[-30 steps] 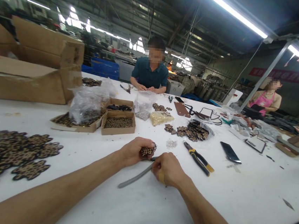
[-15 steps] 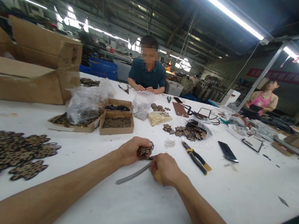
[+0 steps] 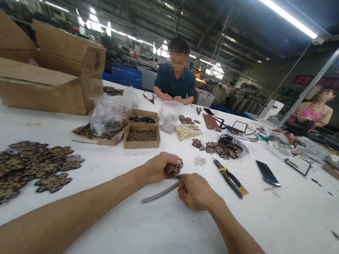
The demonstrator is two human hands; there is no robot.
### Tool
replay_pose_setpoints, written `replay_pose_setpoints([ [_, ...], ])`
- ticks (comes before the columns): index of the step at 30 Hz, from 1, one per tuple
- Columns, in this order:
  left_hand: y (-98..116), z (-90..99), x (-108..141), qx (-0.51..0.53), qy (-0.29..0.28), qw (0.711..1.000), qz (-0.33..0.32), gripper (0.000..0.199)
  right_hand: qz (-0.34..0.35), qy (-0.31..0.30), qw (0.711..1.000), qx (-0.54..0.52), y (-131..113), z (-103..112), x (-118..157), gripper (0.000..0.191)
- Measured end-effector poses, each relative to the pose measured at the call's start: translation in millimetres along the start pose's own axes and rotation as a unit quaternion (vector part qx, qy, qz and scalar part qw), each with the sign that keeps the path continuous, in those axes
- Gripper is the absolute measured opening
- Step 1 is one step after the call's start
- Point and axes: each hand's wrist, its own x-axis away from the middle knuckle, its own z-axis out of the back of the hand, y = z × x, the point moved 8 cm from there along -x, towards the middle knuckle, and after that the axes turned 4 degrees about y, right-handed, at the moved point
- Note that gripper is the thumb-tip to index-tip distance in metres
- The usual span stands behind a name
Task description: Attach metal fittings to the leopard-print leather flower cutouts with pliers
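My left hand [image 3: 162, 167] is closed round a leopard-print piece [image 3: 173, 168] with a dark edge. Close to its right, my right hand [image 3: 195, 190] is closed on a grey-handled tool [image 3: 160, 195], whose handle slants down to the left below my left hand. The working end of that tool is mostly hidden between the hands. Pliers with yellow and black handles [image 3: 230, 179] lie to the right of my right hand. Just beyond the hands is a small heap of silvery bits [image 3: 200, 160]. A spread of leopard-print pieces [image 3: 53, 181] covers the table's left side.
Small boxes of metal parts [image 3: 142, 136], a clear plastic bag [image 3: 108, 111] and a large cardboard box [image 3: 47, 91] stand at the back left. A phone [image 3: 267, 173] lies at the right. One person [image 3: 175, 81] sits across the white table [image 3: 135, 235]; another is at the far right.
The whole view has shifted, so the table and its contents appear farther right. Both hands keep nearly the same pose and hold the same things.
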Motion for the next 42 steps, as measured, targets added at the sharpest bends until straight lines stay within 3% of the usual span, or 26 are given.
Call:
replay_pose_setpoints([
  [3, -4, 1.5, 1, -0.005, 0.006, 1.0, 0.006, 0.012, -0.004, 0.003, 0.999, -0.047, 3, 2, 0, 0.011],
  [6, -11, 0.3, 7, 0.005, 0.021, 1.0, 0.019, 0.013, -0.021, 0.029, 0.99, -0.138, 11, 7, 1, 0.026],
  [9, -22, -4.4, 13, 0.032, 0.021, 0.998, 0.042, 0.013, -0.112, 0.105, 0.911, -0.383, 35, 11, 3, 0.03],
  [12, -30, -7.1, 15, 0.049, 0.029, 0.996, 0.065, 0.013, -0.112, 0.104, 0.835, -0.528, 38, 6, 2, 0.034],
  [16, -35, -14.8, 18, 0.053, 0.005, 0.995, 0.08, 0.012, -0.119, 0.099, 0.795, -0.586, 36, 4, 4, 0.032],
  [34, -42, -14.1, 15, 0.079, -0.013, 0.992, 0.094, 0.015, -0.172, 0.077, 0.787, -0.587, 44, -9, 6, 0.036],
  [38, -42, -14.7, 16, 0.09, -0.016, 0.991, 0.099, 0.013, -0.183, 0.112, 0.823, -0.526, 52, -1, 7, 0.035],
  [42, -41, -15.2, 17, 0.088, -0.018, 0.991, 0.099, 0.012, -0.136, 0.172, 0.878, -0.425, 49, 19, 7, 0.036],
])
